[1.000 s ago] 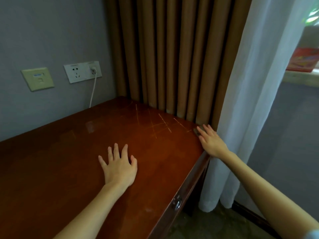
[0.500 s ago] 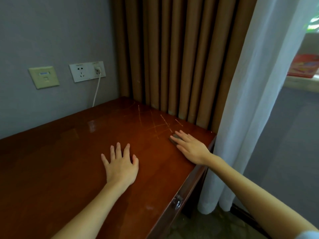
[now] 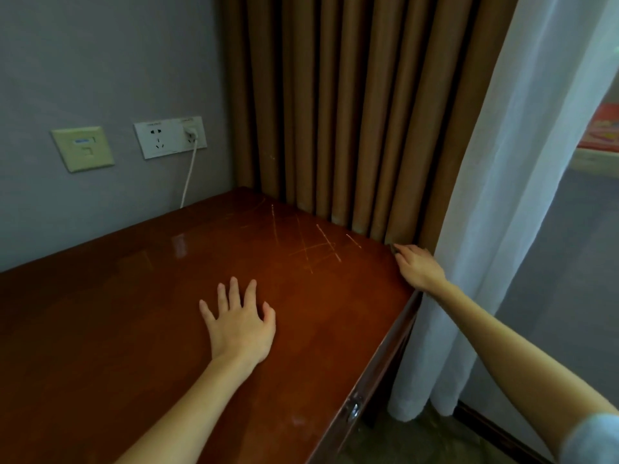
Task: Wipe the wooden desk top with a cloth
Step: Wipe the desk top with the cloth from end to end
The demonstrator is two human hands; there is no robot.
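The reddish-brown wooden desk top (image 3: 140, 329) fills the lower left and has pale scratches near its far right corner. My left hand (image 3: 241, 321) rests flat on the desk's middle, fingers spread, holding nothing. My right hand (image 3: 418, 267) lies on the far right corner, against the curtains. It presses a small dark cloth (image 3: 395, 251) onto the wood. Only a sliver of the cloth shows beyond my fingertips; the rest is hidden under the hand.
Brown curtains (image 3: 335, 128) hang along the desk's far edge, with a white sheer curtain (image 3: 502, 195) to their right. A wall socket (image 3: 169, 137) with a white cable plugged in sits on the grey wall. A drawer pull (image 3: 354, 408) shows on the desk's front.
My right hand slid with the cloth left and inward over the scratches, then back out to the far right corner. The left hand stayed in place.
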